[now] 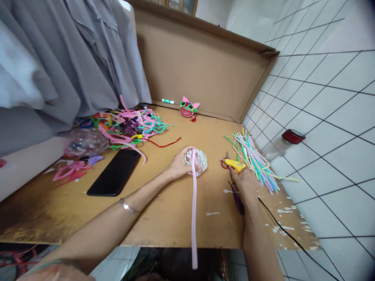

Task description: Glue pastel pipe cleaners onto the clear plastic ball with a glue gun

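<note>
From my remote seat, I see the left hand (179, 164) half curled, thumb and fingers round the side of a fluffy white disc (202, 160), probably to steady it. A pale pink chenille strip (193, 210) lies across the disc and runs towards the wearer, past the edge of the wooden table (170, 230), likely because it is too long to fit.

To the disc's right, the right hand (244, 181) is closed round a yellow glue gun (236, 164), its nozzle pointing at the disc, over red-handled scissors (225, 164). Just beyond that hand are loose pastel pipe cleaners (258, 160), presumably put within easy reach; a purple tassel (238, 203) lies beside its wrist. Well beyond the left hand, a pink-eared animal face (188, 108) (rather a cheeky one) sits by the cardboard (202, 66).
</note>
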Motion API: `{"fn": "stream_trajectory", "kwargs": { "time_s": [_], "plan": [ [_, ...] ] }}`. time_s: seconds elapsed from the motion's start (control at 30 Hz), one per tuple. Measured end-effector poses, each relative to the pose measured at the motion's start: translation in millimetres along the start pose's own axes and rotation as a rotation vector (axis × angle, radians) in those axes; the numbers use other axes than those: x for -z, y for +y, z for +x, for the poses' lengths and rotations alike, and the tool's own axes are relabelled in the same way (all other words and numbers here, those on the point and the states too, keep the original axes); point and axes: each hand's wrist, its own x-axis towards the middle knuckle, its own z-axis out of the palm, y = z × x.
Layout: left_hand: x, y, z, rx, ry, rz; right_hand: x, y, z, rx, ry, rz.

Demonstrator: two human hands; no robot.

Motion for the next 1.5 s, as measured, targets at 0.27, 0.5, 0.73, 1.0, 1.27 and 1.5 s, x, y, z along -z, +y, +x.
{"fn": "stream_trajectory", "kwargs": {
  "time_s": [0.27,0.5,0.73,1.0,1.27,1.5],
  "plan": [
    [-1.1,-0.5,-1.1,0.001,-0.059,-0.05,7.5,5.2,6.3,-0.048,0.117,0.292],
    [-0.3,-4.4,-0.4,0.014,-0.144,-0.105,4.7,-12.9,-10.7,0.319,0.499,0.732],
    [0.3,-3.7,-1.6,0.045,-0.207,-0.163,5.1,-23.8,-22.4,0.555,0.715,0.712],
    [-1.1,-2.3,-4.0,0.045,-0.244,-0.148,14.6,-26.8,-28.3,0.691,0.826,0.655],
    [0.2,1.9,-4.4,0.025,-0.235,-0.069,13.9,-26.4,-27.6,0.694,0.818,0.653],
    [-0.1,0.3,-4.3,0.024,-0.239,-0.083,14.0,-26.1,-27.5,0.711,0.824,0.652]
  ]
}}
